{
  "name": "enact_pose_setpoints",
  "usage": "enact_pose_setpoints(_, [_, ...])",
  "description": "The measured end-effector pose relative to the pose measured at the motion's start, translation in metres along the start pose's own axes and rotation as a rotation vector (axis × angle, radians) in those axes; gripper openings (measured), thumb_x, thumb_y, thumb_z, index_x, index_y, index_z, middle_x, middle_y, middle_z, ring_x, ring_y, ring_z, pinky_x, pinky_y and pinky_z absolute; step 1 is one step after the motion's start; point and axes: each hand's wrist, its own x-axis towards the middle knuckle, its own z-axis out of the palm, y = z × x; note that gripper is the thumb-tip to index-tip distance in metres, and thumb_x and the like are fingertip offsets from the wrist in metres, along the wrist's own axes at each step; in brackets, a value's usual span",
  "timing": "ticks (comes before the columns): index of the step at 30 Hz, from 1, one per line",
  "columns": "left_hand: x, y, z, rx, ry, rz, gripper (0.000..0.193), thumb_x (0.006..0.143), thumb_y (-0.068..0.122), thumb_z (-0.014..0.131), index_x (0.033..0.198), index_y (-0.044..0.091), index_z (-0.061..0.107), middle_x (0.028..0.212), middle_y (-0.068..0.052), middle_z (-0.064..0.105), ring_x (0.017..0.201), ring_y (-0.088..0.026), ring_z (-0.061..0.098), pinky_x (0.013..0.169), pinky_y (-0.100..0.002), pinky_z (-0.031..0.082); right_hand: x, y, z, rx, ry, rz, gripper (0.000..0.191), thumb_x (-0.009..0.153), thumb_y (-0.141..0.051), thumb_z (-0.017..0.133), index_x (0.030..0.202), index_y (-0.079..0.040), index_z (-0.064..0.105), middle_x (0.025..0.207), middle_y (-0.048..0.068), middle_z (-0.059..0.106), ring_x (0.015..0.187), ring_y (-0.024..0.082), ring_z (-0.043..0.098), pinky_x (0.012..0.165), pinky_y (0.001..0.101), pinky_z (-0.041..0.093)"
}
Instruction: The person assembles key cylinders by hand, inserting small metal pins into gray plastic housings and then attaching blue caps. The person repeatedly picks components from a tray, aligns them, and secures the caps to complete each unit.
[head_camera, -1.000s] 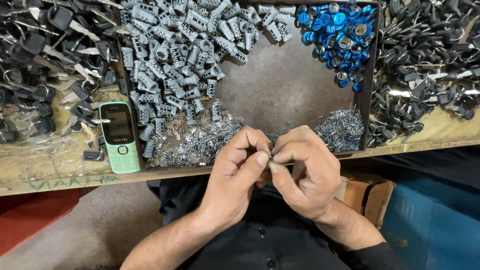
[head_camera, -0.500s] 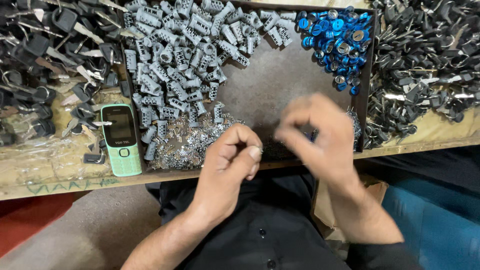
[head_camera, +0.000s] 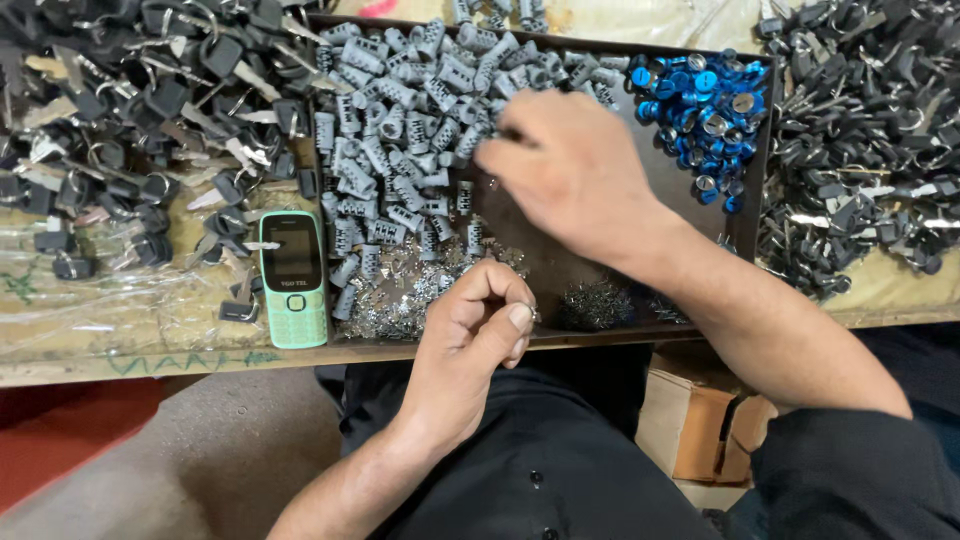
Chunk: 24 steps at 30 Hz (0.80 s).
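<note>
Reaching into the grey cylinders (head_camera: 400, 130) (axes lying every way), right hand (head_camera: 565, 170) curled; left hand (head_camera: 475, 335) pinching something tiny.

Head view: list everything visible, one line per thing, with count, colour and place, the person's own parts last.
grey cylinders: a large heap, grey, left and middle of the dark tray
blue caps: a heap, blue with silver centres, tray's upper right
small metal pieces: a pile, silvery, tray's near edge
tray: one, dark, centre of the bench
left key pile: many, black heads with metal blades, bench at left
right key pile: many, dark, bench at right
phone: one, green, lying flat left of the tray
cardboard box: one, brown, below the bench
left hand: fingers pinched together over the tray's near edge, holding something too small to tell
right hand: reaching into the grey cylinders
</note>
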Motion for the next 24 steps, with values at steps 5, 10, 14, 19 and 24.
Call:
enact_pose_setpoints(5, [0.005, -0.002, -0.003, 0.017, -0.010, -0.010, 0.007, 0.101, 0.008, 0.060, 0.096, 0.005, 0.055, 0.082, 0.002, 0.052, 0.070, -0.005, 0.045, 0.063, -0.023, 0.039, -0.013, 0.001, -0.004, 0.131, 0.034, 0.102, 0.022, 0.090, -0.009, 0.078, 0.111, -0.006, 0.069, 0.104, 0.009, 0.059, 0.091, 0.028, 0.064, 0.075, 0.0381, 0.053])
enact_pose_setpoints(10, [0.008, -0.006, 0.003, 0.072, -0.008, -0.022, 0.008, 0.100, 0.009, 0.061, 0.095, 0.005, 0.055, 0.082, 0.002, 0.052, 0.070, -0.005, 0.046, 0.062, -0.023, 0.040, -0.013, -0.004, -0.017, 0.044, 0.097, 0.110, 0.022, 0.094, -0.008, 0.082, 0.112, -0.007, 0.070, 0.103, 0.008, 0.060, 0.091, 0.028, 0.064, 0.075, 0.0372, 0.052])
enact_pose_setpoints(14, [0.005, -0.002, 0.006, 0.122, 0.039, -0.001, 0.007, 0.098, 0.008, 0.062, 0.094, 0.005, 0.056, 0.080, 0.002, 0.052, 0.069, -0.005, 0.046, 0.060, -0.023, 0.040, -0.031, -0.021, -0.048, 0.136, 0.231, 0.298, 0.023, 0.087, -0.005, 0.082, 0.105, -0.003, 0.067, 0.100, 0.014, 0.059, 0.087, 0.028, 0.062, 0.074, 0.0355, 0.052])
enact_pose_setpoints(19, [0.012, -0.002, 0.011, 0.210, 0.013, -0.014, 0.007, 0.097, 0.007, 0.063, 0.093, 0.005, 0.057, 0.083, 0.004, 0.053, 0.069, -0.003, 0.045, 0.060, -0.021, 0.039, -0.078, -0.051, -0.053, 0.403, 0.199, 0.481, 0.027, 0.084, 0.009, 0.072, 0.110, 0.000, 0.071, 0.102, 0.011, 0.065, 0.084, 0.018, 0.060, 0.072, 0.0286, 0.049])
enact_pose_setpoints(24, [0.024, -0.012, 0.019, 0.196, -0.074, -0.071, 0.010, 0.100, 0.012, 0.065, 0.097, 0.005, 0.059, 0.083, 0.004, 0.052, 0.071, -0.004, 0.047, 0.062, -0.022, 0.042, -0.124, -0.056, -0.020, 1.250, 0.531, 0.775, 0.023, 0.088, 0.019, 0.070, 0.104, 0.003, 0.066, 0.108, 0.016, 0.068, 0.090, 0.016, 0.066, 0.082, 0.0264, 0.056])
